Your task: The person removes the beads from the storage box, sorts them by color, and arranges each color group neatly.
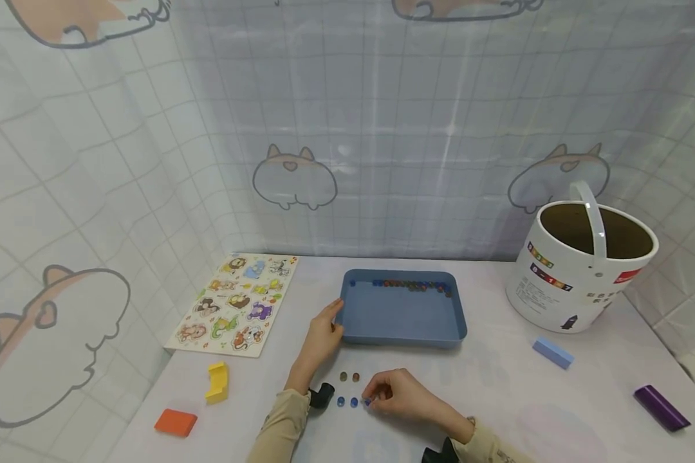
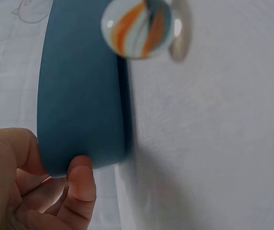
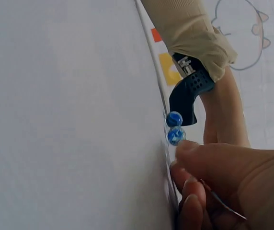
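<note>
My left hand (image 1: 322,335) grips the left side of a shallow blue tray (image 1: 405,337); in the left wrist view, the thumb and fingers meet at a tray corner (image 2: 82,115). Glass marbles line the tray's far side. On the table in front of it lie a greenish marble (image 1: 343,376), an orange-brown marble (image 1: 356,377) and two blue marbles (image 1: 340,401). My right hand (image 1: 408,395) pinches another blue marble (image 1: 367,402) at the right end of the blue row. In the right wrist view, the fingers hide that marble, and two blue marbles (image 3: 176,135) show just beyond the thumb.
A white bucket (image 1: 538,289) with a handle stands at the back right. Light-blue (image 1: 553,353) and purple blocks (image 1: 662,408) lie on the right. An animal puzzle board (image 1: 237,305), yellow block (image 1: 217,383) and orange block (image 1: 176,422) are on the left.
</note>
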Tool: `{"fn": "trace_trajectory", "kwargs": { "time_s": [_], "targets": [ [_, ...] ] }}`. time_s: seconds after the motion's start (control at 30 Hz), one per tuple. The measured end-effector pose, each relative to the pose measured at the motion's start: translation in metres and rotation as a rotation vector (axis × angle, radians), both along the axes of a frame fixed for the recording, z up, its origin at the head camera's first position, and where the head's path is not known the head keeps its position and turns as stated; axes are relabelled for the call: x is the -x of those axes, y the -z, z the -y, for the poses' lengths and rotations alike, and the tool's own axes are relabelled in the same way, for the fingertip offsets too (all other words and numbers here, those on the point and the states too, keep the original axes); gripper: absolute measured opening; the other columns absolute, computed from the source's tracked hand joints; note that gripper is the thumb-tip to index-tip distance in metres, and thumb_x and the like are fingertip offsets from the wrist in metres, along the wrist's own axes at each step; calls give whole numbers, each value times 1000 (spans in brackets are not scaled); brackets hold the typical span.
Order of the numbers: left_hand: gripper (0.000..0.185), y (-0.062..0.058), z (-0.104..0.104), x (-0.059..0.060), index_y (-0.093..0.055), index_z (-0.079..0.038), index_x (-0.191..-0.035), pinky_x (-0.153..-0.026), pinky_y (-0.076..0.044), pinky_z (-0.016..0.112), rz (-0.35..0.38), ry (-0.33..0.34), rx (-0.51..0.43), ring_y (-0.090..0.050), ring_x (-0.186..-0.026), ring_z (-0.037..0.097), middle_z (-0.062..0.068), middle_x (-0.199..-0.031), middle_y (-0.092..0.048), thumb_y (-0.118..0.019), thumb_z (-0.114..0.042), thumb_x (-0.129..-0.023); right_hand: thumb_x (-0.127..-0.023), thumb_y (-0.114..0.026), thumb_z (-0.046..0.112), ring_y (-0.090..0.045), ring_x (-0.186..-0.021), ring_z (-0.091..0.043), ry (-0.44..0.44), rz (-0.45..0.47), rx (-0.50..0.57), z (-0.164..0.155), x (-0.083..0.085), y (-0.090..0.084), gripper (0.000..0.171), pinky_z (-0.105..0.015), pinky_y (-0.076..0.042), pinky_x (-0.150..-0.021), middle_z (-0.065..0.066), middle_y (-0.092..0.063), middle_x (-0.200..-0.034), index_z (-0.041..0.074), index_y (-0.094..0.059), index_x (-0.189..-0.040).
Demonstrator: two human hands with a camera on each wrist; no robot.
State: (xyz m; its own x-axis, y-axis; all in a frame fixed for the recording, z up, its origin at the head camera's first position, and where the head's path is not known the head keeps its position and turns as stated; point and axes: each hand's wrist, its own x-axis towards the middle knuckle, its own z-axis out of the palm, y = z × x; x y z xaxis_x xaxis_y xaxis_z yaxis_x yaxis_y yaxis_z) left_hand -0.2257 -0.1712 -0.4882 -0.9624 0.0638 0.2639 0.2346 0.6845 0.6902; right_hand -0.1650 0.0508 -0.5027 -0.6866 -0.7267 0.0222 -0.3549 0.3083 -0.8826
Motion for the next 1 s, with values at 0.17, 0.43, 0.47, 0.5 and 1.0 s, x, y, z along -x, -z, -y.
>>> {"fn": "trace_trajectory", "kwargs": {
  "time_s": [0.17,0.43,0.47,0.5,1.0],
  "targets": [
    [57,-1,0,0,-50,5,-138,-54,-36,18,11,4,-8,-33,-52,3,20,-145,-49,-53,5,-81,-81,-74,7,-49,-63,5,-27,-34,-1,1,-2,1,11,-16,-45,-57,4,-67,-81,14,-73,-90],
    [57,-1,0,0,-50,4,-137,-54,-36,18,7,0,-3,-32,-53,3,18,-145,-50,-53,6,-80,-82,-74,10,-50,-65,5,-8,-6,-10,0,0,-2,13,-16,-45,-59,3,-68,-86,14,-73,-95],
    [57,-1,0,0,-51,5,-137,-55,-36,18,0,0,-1,-33,-53,3,19,-144,-50,-53,6,-80,-82,-74,12,-51,-65,4,-6,4,-10,-1,2,-4,14,-16,-45,-59,2,-69,-86,14,-73,-96],
    [57,-1,-1,0,-51,5,-136,-55,-37,18,-8,1,2,-33,-54,3,19,-143,-50,-53,6,-80,-83,-74,14,-51,-65,3,-4,20,-6,-1,3,-6,15,-17,-45,-59,2,-70,-88,13,-73,-98],
    [57,0,-1,1,-52,6,-136,-55,-37,18,-14,-4,10,-36,-56,4,21,-142,-51,-53,7,-79,-96,-59,26,-61,-98,-40,160,113,92,-17,80,-69,39,-50,-52,-84,-21,-67,-114,0,-63,-123]
  ]
}}
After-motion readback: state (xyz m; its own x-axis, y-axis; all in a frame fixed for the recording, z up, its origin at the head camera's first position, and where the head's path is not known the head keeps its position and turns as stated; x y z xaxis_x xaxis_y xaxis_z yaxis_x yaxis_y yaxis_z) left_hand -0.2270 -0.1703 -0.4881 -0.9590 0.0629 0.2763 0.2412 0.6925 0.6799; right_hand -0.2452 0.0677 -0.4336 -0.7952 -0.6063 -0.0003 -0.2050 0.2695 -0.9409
